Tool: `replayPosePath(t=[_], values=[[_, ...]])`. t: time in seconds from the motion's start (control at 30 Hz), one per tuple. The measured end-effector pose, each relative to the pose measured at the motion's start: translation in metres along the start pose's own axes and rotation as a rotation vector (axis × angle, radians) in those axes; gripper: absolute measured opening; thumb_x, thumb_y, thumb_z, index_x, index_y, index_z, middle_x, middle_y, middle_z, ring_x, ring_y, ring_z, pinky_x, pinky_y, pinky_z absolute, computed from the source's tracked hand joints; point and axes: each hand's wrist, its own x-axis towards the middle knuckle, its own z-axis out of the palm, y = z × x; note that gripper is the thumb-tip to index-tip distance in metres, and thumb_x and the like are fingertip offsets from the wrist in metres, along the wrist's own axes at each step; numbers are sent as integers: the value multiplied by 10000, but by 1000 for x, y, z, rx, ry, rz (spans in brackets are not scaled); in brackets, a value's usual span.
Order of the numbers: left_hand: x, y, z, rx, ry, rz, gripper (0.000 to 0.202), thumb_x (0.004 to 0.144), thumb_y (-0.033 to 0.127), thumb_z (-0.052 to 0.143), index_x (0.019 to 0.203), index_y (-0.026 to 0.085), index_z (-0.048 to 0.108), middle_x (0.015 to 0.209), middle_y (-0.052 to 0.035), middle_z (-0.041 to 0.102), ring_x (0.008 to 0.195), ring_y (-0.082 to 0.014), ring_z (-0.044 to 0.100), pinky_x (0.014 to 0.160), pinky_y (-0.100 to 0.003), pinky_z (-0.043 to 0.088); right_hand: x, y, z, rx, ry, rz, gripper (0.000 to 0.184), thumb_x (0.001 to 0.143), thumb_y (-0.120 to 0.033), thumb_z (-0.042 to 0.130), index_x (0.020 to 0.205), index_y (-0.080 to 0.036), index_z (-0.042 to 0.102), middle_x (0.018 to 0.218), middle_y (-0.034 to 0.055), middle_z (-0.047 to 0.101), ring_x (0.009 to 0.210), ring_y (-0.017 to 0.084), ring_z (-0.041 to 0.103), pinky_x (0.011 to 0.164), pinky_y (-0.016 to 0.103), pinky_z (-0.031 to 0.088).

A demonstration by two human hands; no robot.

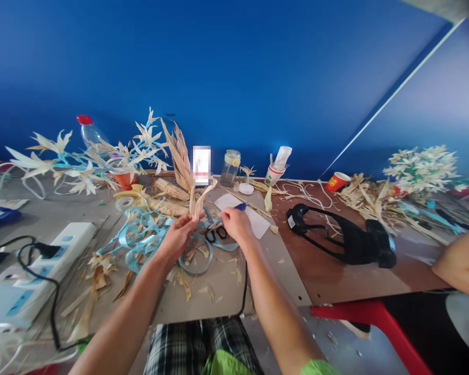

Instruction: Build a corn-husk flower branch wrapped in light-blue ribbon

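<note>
My left hand (183, 230) pinches the lower end of a pale corn husk piece (197, 204), whose strips spread upward. My right hand (236, 223) is closed just to the right, and what its fingers hold is hidden. A blue object (241, 207) shows just beyond its knuckles; I cannot tell whether the hand holds it. Scissors (216, 233) with black handles lie between my two hands. Light blue ribbon (140, 237) lies in loops beside my left hand. A white sheet of paper (258, 223) is beyond my right hand.
Husk flowers (84, 177) and corn cobs (172, 208) stand and lie at the left, near a power strip (58, 260). A glass jar (230, 167) stands at the back. Rightward are a black strapped device (352, 239), a red cup (338, 181) and another person's arm (463, 258).
</note>
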Motion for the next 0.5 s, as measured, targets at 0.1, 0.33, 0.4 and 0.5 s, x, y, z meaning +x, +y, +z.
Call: replayPosePath(t=[0.1,0.33,0.4,0.5], values=[[0,0,0,-40,-11,-6,276,597,356,778,681,172,591,995,-80,697,842,-156,613,734,-266,441,-4,-6,10,-54,-154,-41,284,837,-427,517,882,-206,688,910,93,701,885,233,625,731,306,427],[2,-1,-2,-33,7,-2,241,616,353,764,717,177,634,933,-65,701,852,-169,618,694,-258,450,-11,-11,17,-76,-105,-170,372,828,-245,497,1189,-204,578,1177,120,576,922,226,602,794,334,446],[1,-1,-2,-30,17,-1,243,609,352,768,725,179,642,917,-62,701,851,-170,618,689,-256,450,-12,-11,18,-66,-122,-203,347,820,-199,487,1144,-199,610,1151,115,575,880,208,607,780,316,451],[1,0,-1,-31,32,7,250,598,348,777,735,180,651,908,-61,702,875,-176,616,696,-253,451,-10,-9,22,1,-115,-213,249,790,-131,493,956,-158,677,1010,107,622,845,199,612,758,287,451]])
